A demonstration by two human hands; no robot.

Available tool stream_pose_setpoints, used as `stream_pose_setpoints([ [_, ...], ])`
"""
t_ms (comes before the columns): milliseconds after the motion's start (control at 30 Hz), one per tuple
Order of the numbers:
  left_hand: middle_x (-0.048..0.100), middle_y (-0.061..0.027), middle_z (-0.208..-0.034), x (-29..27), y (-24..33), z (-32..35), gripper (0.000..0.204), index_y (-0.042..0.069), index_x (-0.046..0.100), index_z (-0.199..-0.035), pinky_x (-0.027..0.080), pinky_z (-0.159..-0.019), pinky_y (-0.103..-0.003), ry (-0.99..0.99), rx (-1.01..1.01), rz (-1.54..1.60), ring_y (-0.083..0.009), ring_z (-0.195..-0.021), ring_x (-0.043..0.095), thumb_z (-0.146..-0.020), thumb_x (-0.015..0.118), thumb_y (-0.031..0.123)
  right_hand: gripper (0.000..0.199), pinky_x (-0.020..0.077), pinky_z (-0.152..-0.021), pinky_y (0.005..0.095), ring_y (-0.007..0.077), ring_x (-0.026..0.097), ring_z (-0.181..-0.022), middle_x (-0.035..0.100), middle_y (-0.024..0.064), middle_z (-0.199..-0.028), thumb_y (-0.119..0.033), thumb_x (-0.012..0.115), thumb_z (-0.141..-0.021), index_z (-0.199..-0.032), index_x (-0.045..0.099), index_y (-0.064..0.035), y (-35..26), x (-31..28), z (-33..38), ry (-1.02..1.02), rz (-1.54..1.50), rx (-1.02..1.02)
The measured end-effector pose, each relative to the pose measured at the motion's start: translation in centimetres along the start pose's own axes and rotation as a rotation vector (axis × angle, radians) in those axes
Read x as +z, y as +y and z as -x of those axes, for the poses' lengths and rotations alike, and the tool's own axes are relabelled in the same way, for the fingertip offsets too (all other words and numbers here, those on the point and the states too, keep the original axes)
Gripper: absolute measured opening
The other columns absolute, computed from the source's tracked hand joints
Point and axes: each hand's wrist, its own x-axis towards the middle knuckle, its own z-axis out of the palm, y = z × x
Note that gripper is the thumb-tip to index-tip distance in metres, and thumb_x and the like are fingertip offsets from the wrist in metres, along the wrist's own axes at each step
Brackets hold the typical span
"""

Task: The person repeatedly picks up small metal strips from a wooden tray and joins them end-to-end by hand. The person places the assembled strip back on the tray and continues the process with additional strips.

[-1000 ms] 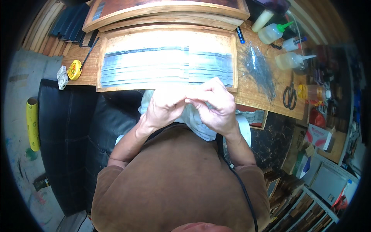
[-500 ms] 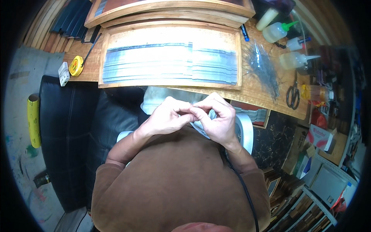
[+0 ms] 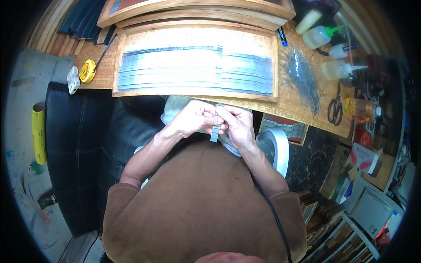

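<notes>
My left hand [image 3: 195, 119] and my right hand [image 3: 238, 127] meet over my lap, just short of the table's front edge. Between them is a narrow grey segmented strip [image 3: 214, 135]; its lower end sticks out below the fingers, toward my chest. Thumb and fingers of both hands are pinched on its upper part, so that stretch is mostly hidden. Beyond the hands, on the table, lies a shallow wooden tray [image 3: 197, 95] with rows of similar flat grey strips [image 3: 175, 70], shining under bright light.
More wooden trays [image 3: 201, 19] are stacked behind. To the right lie a bundle of thin dark wires [image 3: 302, 81], scissors [image 3: 335, 110] and squeeze bottles [image 3: 316, 37]. A yellow tape measure [image 3: 87, 71] sits at the left. Below the table stands another tray [image 3: 302, 139] of strips.
Both hands have shifted slightly toward the table and turned. The grey strip, hidden behind the fingers before, now shows below them.
</notes>
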Motion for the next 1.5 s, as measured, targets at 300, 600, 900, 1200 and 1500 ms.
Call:
stream_pose_setpoints([
  [300,0.062,-0.0134,-0.066,2.2,-1.3,4.2,0.007,-0.002,0.071,-0.084,0.047,-0.054,-0.034,0.318,0.732,-0.652,-0.0265,-0.055,0.059,-0.089,0.076,-0.003,0.022,0.0505,-0.065,0.0271,0.0134,0.062,-0.073,0.066,0.0064,-0.089,0.007,0.083,-0.084,-0.103,0.082,-0.0020,-4.1,2.3,3.2,-0.175,0.647,-0.726],
  [600,0.067,-0.0118,-0.068,2.3,-0.9,4.8,0.012,-0.003,0.080,-0.101,0.046,-0.054,-0.028,0.520,0.810,-0.636,-0.0146,-0.056,0.060,-0.092,0.073,-0.008,0.022,0.0520,-0.070,0.0289,0.0151,0.065,-0.078,0.069,0.0077,-0.089,-0.001,0.088,-0.084,-0.105,0.082,-0.0011,-4.9,2.9,0.2,-0.386,0.569,-0.664],
  [900,0.075,-0.0141,-0.080,1.1,-1.1,5.8,0.023,-0.003,0.080,-0.111,0.051,-0.060,-0.028,0.384,0.677,-0.687,-0.0177,-0.062,0.068,-0.091,0.072,-0.008,0.020,0.0497,-0.067,0.0251,0.0126,0.064,-0.076,0.070,0.0064,-0.085,0.005,0.088,-0.080,-0.099,0.084,-0.0006,-4.8,2.7,0.3,-0.391,0.576,-0.600],
  [1200,0.070,-0.0129,-0.073,1.5,-0.8,5.5,0.017,0.001,0.081,-0.106,0.046,-0.054,-0.030,0.375,0.689,-0.594,-0.0143,-0.057,0.060,-0.091,0.073,-0.003,0.020,0.0498,-0.067,0.0245,0.0124,0.064,-0.076,0.071,0.0069,-0.086,0.005,0.089,-0.080,-0.098,0.084,-0.0006,-4.7,2.4,0.2,-0.420,0.570,-0.579],
  [1500,0.076,-0.0140,-0.080,1.8,-0.5,5.6,0.020,0.001,0.081,-0.110,0.053,-0.062,-0.030,0.433,0.727,-0.594,-0.0167,-0.064,0.068,-0.091,0.075,-0.001,0.022,0.0527,-0.073,0.0261,0.0143,0.068,-0.084,0.074,0.0096,-0.095,0.007,0.086,-0.082,-0.103,0.080,0.0026,-4.4,2.3,0.6,-0.383,0.583,-0.615],
])
